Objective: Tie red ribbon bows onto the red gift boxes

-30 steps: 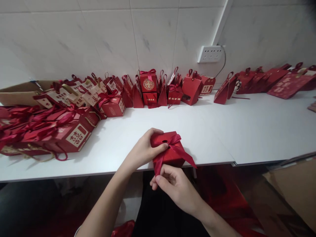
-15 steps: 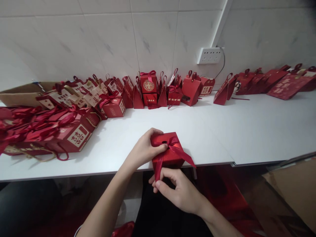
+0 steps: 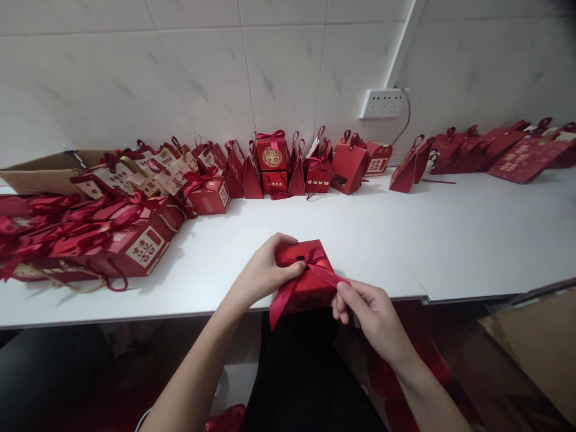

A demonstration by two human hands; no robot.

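Note:
A small red gift box (image 3: 310,293) sits at the front edge of the white table, with a dark red ribbon (image 3: 321,273) tied in a bow on its top. My left hand (image 3: 272,264) grips the box from the left, thumb pressed on the top beside the knot and a small dark hole. Its other fingers are partly hidden behind the box. My right hand (image 3: 366,309) pinches the ribbon's right tail between thumb and finger and holds it out past the box's right corner. The ribbon's left tail hangs loose over the front of the box.
Finished-looking red gift boxes (image 3: 273,157) and tent-shaped bags (image 3: 407,165) line the white table (image 3: 360,234) along the tiled wall. A large red carton (image 3: 139,246) of ribboned boxes stands at the left. A cardboard box (image 3: 535,342) is at the lower right, and a power socket (image 3: 382,103) is on the wall.
My right hand has let go of the left ribbon tail, moved right and up, and taken the right tail. The left tail now hangs free. My left hand keeps its hold on the box.

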